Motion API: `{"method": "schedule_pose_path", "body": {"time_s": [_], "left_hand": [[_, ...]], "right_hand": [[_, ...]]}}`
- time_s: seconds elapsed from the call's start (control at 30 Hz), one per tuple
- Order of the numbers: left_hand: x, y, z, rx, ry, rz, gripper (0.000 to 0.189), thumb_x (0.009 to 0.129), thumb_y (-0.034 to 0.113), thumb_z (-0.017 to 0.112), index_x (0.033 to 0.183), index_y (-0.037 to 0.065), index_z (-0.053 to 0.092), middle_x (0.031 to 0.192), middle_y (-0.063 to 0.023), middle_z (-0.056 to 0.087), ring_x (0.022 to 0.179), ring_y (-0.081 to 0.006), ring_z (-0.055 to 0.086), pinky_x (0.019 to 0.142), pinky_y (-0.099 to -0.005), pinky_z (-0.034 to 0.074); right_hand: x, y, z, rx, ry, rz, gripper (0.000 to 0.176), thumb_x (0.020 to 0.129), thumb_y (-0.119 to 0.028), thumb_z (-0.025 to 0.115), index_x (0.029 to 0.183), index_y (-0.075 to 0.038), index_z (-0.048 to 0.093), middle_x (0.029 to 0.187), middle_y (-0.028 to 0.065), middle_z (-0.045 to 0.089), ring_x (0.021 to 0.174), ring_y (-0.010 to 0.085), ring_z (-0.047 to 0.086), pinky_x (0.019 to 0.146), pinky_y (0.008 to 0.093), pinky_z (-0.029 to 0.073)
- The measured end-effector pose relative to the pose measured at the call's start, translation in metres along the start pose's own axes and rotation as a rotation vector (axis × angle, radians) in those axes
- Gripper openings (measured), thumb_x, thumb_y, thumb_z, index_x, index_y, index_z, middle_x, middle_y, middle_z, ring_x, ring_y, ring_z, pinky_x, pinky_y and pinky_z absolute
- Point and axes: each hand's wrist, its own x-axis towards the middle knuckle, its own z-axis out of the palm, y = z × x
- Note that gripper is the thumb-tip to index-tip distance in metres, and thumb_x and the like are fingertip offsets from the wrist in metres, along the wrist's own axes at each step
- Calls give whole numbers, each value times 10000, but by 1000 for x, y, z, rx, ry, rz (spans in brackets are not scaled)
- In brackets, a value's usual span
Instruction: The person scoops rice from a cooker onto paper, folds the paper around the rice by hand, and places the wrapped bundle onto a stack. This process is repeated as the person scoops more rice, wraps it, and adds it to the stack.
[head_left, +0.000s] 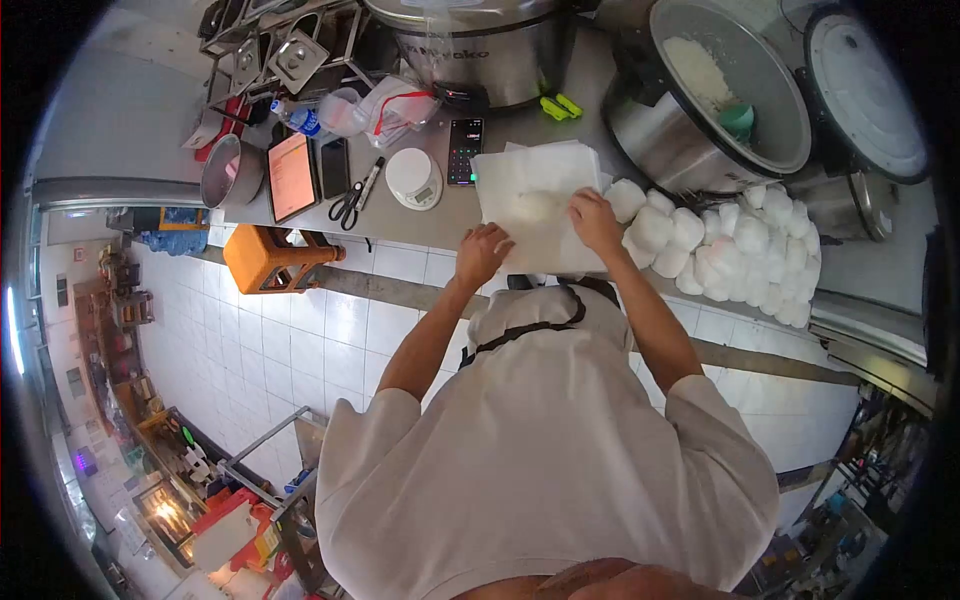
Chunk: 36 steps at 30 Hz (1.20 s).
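Note:
A stack of white paper sheets (pixel 575 165) lies at the counter's front edge, with a small mound of white rice (pixel 540 207) on the top sheet. At its near left edge is my left hand (pixel 484 254), fingers slightly bent and apart, touching the paper. My right hand (pixel 597 222) has its fingers pinched together on the sheet's right side, close to the rice. Many white wrapped packets (pixel 750 240) are heaped right of the paper. Behind them, a large open rice cooker (pixel 640 135) holds white rice and a green scoop (pixel 736 121).
Left of the paper are a calculator-screen phone (pixel 466 150), a white kitchen scale (pixel 413 180), scissors (pixel 346 206), a tablet (pixel 291 177) and a metal pot (pixel 232 172). Another large cooker (pixel 485 60) stands behind. An orange stool (pixel 275 258) is on the tiled floor.

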Motion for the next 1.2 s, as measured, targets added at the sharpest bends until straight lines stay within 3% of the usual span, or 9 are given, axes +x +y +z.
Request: {"method": "schedule_pose_path", "body": {"time_s": [0.33, 0.43, 0.53, 0.63, 0.8, 0.97, 1.07, 1.1, 1.2], "left_hand": [[-14, -27, 35, -943, 26, -744, 445, 978, 375, 724, 950, -70, 725, 795, -101, 691, 599, -162, 628, 585, -331, 501], [9, -31, 35, -697, 101, -939, 534, 924, 463, 770, 890, -67, 705, 732, -109, 693, 631, -160, 634, 609, -339, 513], [36, -25, 53, -235, 420, -739, 563, 836, 489, 837, 809, -51, 679, 684, -88, 684, 648, -175, 632, 627, -356, 519], [41, -51, 44, -395, -53, -670, 479, 765, 377, 861, 790, -51, 649, 725, -135, 682, 640, -257, 634, 639, -403, 511], [59, -52, 44, -230, 159, -304, 329, 770, 273, 801, 846, -14, 658, 738, -178, 667, 665, -308, 633, 643, -456, 507], [110, -42, 30, -299, 82, -512, 330, 786, 294, 801, 886, 10, 666, 806, -215, 665, 688, -309, 593, 650, -489, 470], [100, -55, 14, -427, -57, 19, 285, 796, 284, 773, 897, 26, 707, 919, -201, 734, 873, -323, 718, 792, -413, 548], [101, -69, 8, -298, -410, -67, 436, 772, 316, 783, 1118, 60, 718, 1096, -171, 754, 1071, -341, 716, 928, -409, 549], [119, -20, -26, -109, -615, -139, 690, 795, 356, 741, 1406, 87, 567, 1246, -175, 711, 1218, -365, 651, 1043, -497, 497]], "right_hand": [[-70, -16, 28, -246, -187, -409, 642, 922, -291, 645, 1499, -54, 492, 1604, 145, 421, 1489, 318, 386, 1230, 576, 253], [-68, -15, 37, -271, -209, -347, 710, 937, -332, 635, 1561, -73, 418, 1671, 117, 329, 1548, 301, 294, 1231, 659, 164], [-68, -22, 42, -330, -216, -308, 739, 938, -343, 632, 1584, -82, 383, 1676, 114, 316, 1558, 298, 267, 1216, 702, 131], [-66, -28, 47, -346, -203, -248, 775, 933, -362, 637, 1602, -96, 351, 1689, 106, 284, 1565, 299, 248, 1209, 721, 102], [-61, -28, 46, -355, -194, -262, 784, 944, -385, 631, 1611, -105, 331, 1697, 117, 260, 1568, 315, 233, 1197, 730, 95], [-60, -30, 45, -363, -235, -255, 786, 941, -395, 635, 1607, -105, 334, 1696, 125, 262, 1568, 326, 233, 1186, 740, 100], [-60, -31, 39, -363, -259, -248, 777, 937, -392, 633, 1600, -104, 348, 1689, 128, 276, 1564, 329, 242, 1173, 754, 118], [-59, -27, 39, -384, -246, -264, 771, 936, -396, 631, 1595, -102, 357, 1685, 131, 284, 1561, 330, 249, 1170, 758, 121], [-67, -19, 40, -416, -239, -305, 762, 933, -404, 629, 1584, -97, 378, 1677, 138, 300, 1553, 334, 269, 1164, 763, 127]]}}
